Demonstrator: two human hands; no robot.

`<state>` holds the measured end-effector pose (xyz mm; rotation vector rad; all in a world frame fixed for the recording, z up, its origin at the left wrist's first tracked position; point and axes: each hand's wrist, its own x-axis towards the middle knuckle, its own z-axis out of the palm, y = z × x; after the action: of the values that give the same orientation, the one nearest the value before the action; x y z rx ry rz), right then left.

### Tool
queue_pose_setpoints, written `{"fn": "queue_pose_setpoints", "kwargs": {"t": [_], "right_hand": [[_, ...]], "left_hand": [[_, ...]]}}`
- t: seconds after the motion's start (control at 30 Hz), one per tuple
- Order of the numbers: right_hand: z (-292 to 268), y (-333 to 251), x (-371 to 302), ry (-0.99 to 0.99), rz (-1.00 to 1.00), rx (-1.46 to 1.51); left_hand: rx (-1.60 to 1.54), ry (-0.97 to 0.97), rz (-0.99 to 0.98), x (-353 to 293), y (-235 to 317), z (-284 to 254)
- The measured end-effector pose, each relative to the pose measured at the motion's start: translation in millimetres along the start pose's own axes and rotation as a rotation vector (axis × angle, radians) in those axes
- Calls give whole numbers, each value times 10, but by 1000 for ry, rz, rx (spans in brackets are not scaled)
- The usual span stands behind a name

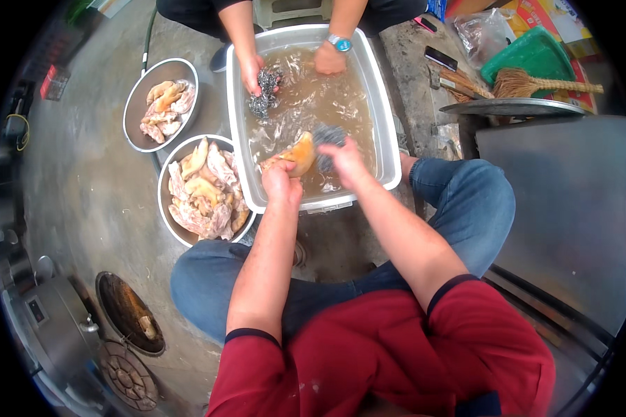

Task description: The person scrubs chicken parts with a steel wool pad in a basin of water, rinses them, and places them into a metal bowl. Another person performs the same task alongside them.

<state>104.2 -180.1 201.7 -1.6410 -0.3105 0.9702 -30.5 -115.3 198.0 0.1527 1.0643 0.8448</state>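
Left hand point(282, 182) clamped on a pale orange piece of meat point(295, 157), fingers closed round its near end, holding it half out of the murky water at the near side of the tub point(389, 125). Right hand point(346, 161) curled tight on a steel scourer point(328, 139), pressed against the meat's far side. Across the tub, a second person's hands: one point(252, 71) gripping another scourer point(266, 87) in the water, the other point(329, 58) wearing a watch, dipped near the far rim.

On the floor to the left, a near bowl point(165, 201) heaped with meat pieces, just beside the tub; a far bowl point(135, 97) with a smaller pile, a little apart. Off to the right, a broom point(535, 83) lying across a green basin point(535, 52).

Risks, by judgement: wet, slick meat held by one end only, likely to squirt loose under a hard scrub and splash. Cloudy water hiding whatever lies below, so snagging knuckles on steel wool looks possible. Tub close to both knees, a jolt liable to slop water over the rim.
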Motion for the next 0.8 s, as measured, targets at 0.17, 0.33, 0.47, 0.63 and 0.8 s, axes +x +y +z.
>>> {"fn": "queue_pose_setpoints", "kwargs": {"t": [0.17,0.33,0.47,0.63,0.8], "right_hand": [[104,50,24,222,-107,-276],[-251,308,591,344,140,-254],[-539,28,501,58,23,-1029],[-707,412,441,-298,5,-1264],[-811,266,649,-193,296,54]], "left_hand": [[-16,-65,-28,-58,54,106],[27,-71,51,29,-83,-1],[61,-161,116,-39,105,-75],[237,-187,201,-49,207,68],[438,-184,300,-48,194,18]]}}
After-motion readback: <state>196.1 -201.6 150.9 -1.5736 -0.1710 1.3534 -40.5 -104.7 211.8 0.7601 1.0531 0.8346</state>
